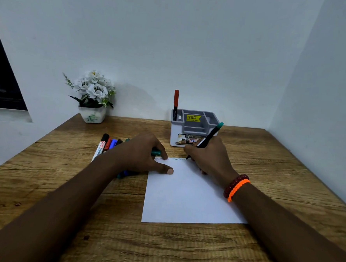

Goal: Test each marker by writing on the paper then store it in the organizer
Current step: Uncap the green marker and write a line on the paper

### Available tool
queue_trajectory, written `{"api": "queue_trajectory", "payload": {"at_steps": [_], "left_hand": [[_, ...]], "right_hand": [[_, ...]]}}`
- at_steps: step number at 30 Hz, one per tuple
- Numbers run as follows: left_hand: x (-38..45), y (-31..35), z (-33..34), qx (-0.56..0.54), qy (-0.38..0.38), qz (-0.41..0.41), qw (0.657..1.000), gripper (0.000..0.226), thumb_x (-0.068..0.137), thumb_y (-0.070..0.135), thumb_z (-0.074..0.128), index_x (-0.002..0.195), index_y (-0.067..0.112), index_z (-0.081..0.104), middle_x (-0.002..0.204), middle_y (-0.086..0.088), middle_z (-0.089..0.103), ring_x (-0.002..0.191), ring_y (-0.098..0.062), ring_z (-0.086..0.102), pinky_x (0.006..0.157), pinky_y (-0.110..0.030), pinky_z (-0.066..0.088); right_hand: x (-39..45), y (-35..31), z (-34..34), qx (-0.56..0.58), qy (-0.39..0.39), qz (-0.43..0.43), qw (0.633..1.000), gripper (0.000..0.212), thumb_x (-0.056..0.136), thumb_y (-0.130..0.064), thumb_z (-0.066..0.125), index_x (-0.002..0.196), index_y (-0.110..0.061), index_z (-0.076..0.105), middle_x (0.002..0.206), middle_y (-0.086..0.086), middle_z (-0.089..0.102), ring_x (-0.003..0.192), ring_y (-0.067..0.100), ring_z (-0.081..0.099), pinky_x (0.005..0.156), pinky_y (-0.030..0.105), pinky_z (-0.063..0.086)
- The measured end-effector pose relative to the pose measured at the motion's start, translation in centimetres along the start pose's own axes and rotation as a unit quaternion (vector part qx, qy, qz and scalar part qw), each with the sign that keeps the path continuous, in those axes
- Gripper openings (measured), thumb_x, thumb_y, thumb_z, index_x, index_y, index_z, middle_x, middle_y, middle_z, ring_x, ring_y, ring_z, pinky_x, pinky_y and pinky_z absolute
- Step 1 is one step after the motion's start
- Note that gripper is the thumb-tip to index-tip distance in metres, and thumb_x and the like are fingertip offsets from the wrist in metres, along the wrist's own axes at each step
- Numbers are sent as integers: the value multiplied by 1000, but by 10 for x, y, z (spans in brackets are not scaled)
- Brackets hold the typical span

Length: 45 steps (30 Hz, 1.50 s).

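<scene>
Right hand (209, 155) grips the green marker (208, 137), tip on the paper's (186, 196) far edge, barrel slanting up toward the organizer (192, 130) just beyond. Left hand (144, 155) pins the paper, pinching the cap (156, 152).

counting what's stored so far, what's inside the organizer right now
One red-capped marker stands upright in the back left compartment of the organizer. The other visible compartments look empty, but the right hand and its green marker cover the front right part.
</scene>
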State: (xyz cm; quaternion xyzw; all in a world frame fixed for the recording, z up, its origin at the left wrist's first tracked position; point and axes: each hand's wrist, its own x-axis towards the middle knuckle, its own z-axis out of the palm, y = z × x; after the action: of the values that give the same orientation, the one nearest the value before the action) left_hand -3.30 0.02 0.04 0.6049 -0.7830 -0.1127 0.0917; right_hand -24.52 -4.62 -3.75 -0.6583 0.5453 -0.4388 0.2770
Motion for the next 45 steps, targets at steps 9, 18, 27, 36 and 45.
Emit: {"api": "queue_trajectory", "payload": {"at_steps": [9, 18, 27, 36, 45], "left_hand": [[1, -2, 2, -11, 4, 1, 1000, 57, 74, 67, 78, 118, 31, 75, 125, 8, 67, 109, -10, 59, 93, -29, 53], [1, -1, 1, -3, -2, -1, 1000, 59, 74, 68, 77, 119, 30, 75, 128, 6, 66, 114, -12, 58, 98, -35, 53], [3, -3, 3, -2, -2, -3, 1000, 59, 73, 70, 75, 119, 32, 74, 128, 7, 65, 113, -12, 58, 98, -35, 54], [2, -2, 2, -8, -3, -4, 1000, 57, 74, 68, 76, 118, 32, 74, 128, 7, 65, 114, -12, 57, 98, -34, 53], [1, 0, 1, 1, -3, -4, 1000, 58, 74, 68, 76, 119, 32, 74, 128, 6, 65, 114, -12, 57, 97, -33, 53]], "right_hand": [[-2, -1, -2, 19, -6, 12, 1000, 17, 79, -19, 80, 73, -7, 70, 63, 2, 69, 50, 14, 60, 50, 26, 45], [-3, -2, -5, 17, -2, 13, 1000, 16, 79, -19, 80, 75, -7, 71, 59, -2, 66, 47, 10, 59, 43, 22, 42], [-4, -4, -6, 19, 7, 9, 1000, 15, 80, -18, 81, 72, -12, 70, 64, 2, 71, 55, 16, 64, 52, 29, 49], [-5, -4, -7, 21, 4, 7, 1000, 14, 80, -18, 79, 70, -17, 68, 59, -5, 67, 49, 11, 60, 48, 24, 44], [-7, -6, -8, 32, 21, 18, 999, 13, 80, -15, 79, 71, -14, 69, 62, 1, 71, 50, 16, 64, 44, 26, 47]]}}
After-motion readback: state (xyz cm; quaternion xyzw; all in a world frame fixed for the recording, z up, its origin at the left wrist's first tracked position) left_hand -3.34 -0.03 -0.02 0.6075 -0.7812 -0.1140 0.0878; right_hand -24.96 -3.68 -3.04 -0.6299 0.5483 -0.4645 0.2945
